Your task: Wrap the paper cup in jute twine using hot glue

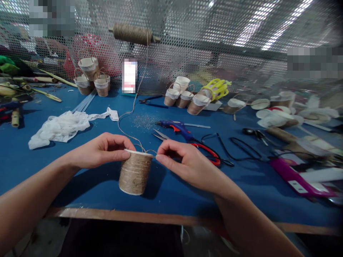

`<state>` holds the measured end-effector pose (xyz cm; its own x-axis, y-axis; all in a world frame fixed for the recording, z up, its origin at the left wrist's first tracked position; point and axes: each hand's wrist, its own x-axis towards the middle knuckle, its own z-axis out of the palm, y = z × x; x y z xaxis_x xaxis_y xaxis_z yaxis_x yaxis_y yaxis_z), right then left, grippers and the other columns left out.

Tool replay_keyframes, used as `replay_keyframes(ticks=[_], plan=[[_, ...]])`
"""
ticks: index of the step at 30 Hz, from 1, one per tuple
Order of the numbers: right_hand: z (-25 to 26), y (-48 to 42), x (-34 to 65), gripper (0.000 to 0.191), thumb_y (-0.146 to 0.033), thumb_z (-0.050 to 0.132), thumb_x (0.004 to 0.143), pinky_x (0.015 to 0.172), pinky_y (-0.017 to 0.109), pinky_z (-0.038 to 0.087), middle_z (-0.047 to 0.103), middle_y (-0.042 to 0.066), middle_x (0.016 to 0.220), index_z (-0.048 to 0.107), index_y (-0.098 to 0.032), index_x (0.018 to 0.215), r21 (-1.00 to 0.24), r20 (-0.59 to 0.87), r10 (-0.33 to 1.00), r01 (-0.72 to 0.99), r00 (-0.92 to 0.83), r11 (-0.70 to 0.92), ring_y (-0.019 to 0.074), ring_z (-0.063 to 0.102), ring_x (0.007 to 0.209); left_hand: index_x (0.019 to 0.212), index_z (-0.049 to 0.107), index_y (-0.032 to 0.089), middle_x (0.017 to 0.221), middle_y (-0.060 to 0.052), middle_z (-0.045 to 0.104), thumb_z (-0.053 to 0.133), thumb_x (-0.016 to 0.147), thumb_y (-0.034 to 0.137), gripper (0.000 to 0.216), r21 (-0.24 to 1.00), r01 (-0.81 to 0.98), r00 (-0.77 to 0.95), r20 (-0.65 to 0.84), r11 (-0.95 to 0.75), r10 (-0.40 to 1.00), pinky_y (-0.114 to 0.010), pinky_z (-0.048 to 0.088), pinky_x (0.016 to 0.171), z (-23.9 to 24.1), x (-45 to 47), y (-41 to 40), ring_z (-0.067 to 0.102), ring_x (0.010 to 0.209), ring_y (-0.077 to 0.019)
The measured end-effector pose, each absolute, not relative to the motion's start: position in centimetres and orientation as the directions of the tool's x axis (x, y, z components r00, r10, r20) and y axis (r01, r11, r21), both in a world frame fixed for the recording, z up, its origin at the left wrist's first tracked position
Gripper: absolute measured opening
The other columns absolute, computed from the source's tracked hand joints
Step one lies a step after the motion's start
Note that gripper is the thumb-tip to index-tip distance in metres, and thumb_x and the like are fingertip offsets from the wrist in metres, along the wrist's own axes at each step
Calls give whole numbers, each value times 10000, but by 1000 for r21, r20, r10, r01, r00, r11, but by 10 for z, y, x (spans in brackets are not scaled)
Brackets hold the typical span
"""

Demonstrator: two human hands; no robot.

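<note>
A small cup wrapped in brown twine (134,174) is held above the front of the blue table (80,185). My left hand (105,150) grips its white rim with thumb and fingers closed. My right hand (182,160) pinches the loose twine strand (128,110) right at the rim. The strand runs up from the cup to a twine spool (132,34) on a rod at the mesh wall.
Red-handled scissors (206,151) and a blue glue gun (178,127) lie just beyond my right hand. White lace (60,126) lies at the left. Finished cups (184,96) stand at the back, with other cups (92,76) at back left. Cords and clutter (294,157) fill the right.
</note>
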<state>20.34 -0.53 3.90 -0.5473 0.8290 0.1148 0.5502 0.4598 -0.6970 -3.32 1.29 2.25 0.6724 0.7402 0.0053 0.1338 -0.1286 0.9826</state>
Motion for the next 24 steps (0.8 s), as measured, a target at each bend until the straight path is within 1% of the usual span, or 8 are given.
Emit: replay_keyframes(ticks=[3, 6, 11, 14, 17, 20, 22, 24], plan=[[37, -5, 203, 133, -284, 495, 850, 554, 214, 405, 528, -25, 682, 521, -186, 765, -721, 91, 827, 537, -554, 439, 85, 471, 594, 839, 642, 145, 894, -53, 658, 568, 805, 227, 116, 988, 109, 670, 9, -110, 742, -263, 453, 779, 22, -34, 12, 597, 851, -160], [35, -4, 203, 113, -294, 499, 850, 583, 216, 428, 557, -16, 740, 539, -188, 840, -753, 89, 828, 507, -553, 420, 87, 498, 623, 836, 643, 147, 904, -51, 656, 582, 799, 234, 113, 992, 81, 669, 15, -92, 743, -261, 452, 788, 21, -35, 12, 598, 859, -158], [34, -3, 202, 183, -287, 478, 866, 681, 243, 459, 629, 17, 874, 578, -186, 981, -791, 62, 809, 465, -585, 397, 114, 569, 759, 829, 643, 147, 897, -53, 656, 588, 801, 256, 125, 997, 45, 683, 17, -65, 730, -275, 447, 805, 20, -36, 13, 597, 881, -169], [34, -2, 201, 149, -229, 488, 860, 747, 244, 445, 639, 15, 920, 602, -185, 945, -788, 91, 788, 440, -609, 431, 117, 579, 832, 833, 645, 146, 896, -54, 655, 600, 794, 261, 129, 999, 18, 688, 24, -50, 726, -282, 446, 807, 19, -37, 13, 595, 879, -172], [35, -2, 201, 104, -202, 494, 854, 710, 228, 438, 619, 2, 852, 595, -178, 862, -788, 103, 775, 424, -624, 446, 104, 566, 773, 838, 647, 152, 911, -57, 651, 599, 797, 257, 123, 999, -2, 695, 25, -33, 718, -297, 442, 825, 18, -36, 13, 591, 892, -176], [36, -2, 202, 96, -202, 485, 862, 681, 223, 430, 591, 1, 822, 575, -170, 849, -785, 102, 777, 430, -621, 447, 98, 542, 737, 825, 647, 155, 967, -65, 634, 590, 805, 247, 110, 997, -19, 691, 62, -68, 721, -322, 423, 874, 15, -35, 15, 569, 960, -191], [36, -2, 202, 100, -212, 480, 867, 670, 224, 424, 574, 0, 804, 569, -173, 844, -757, 120, 782, 453, -612, 471, 99, 529, 722, 886, 642, 163, 1040, -77, 611, 593, 802, 257, 136, 996, -24, 660, 83, -89, 747, -337, 416, 892, 13, -33, 17, 548, 1009, -206], [37, -2, 202, 104, -211, 477, 868, 670, 231, 419, 567, 0, 790, 568, -176, 833, -710, 151, 789, 490, -596, 506, 104, 522, 718, 1034, 598, 185, 1137, -91, 571, 608, 788, 289, 267, 996, -33, 611, 86, -83, 787, -345, 408, 907, 10, -31, 18, 514, 1077, -221]])
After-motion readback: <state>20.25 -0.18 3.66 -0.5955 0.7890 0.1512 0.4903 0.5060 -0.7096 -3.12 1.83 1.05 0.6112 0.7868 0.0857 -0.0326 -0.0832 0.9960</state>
